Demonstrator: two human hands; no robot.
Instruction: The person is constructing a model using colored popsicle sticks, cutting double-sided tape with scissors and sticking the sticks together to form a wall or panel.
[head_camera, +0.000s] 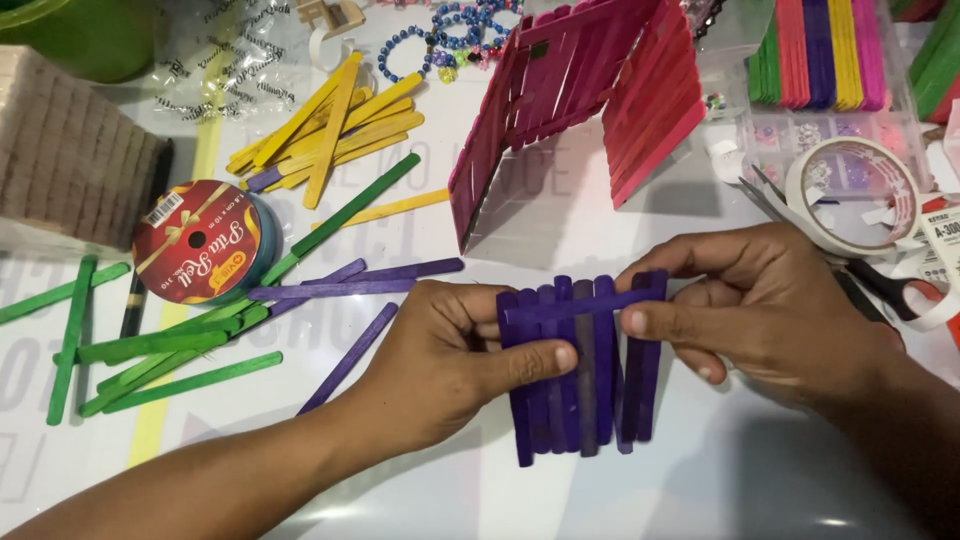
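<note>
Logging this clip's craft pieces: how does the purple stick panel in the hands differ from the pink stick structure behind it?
The purple stick panel is one flat sheet, held above the table by the left hand and right hand; the pink stick structure is several panels joined at angles and stands untouched on the table. The purple panel is smaller and darker. Both are built from coloured craft sticks laid side by side.
</note>
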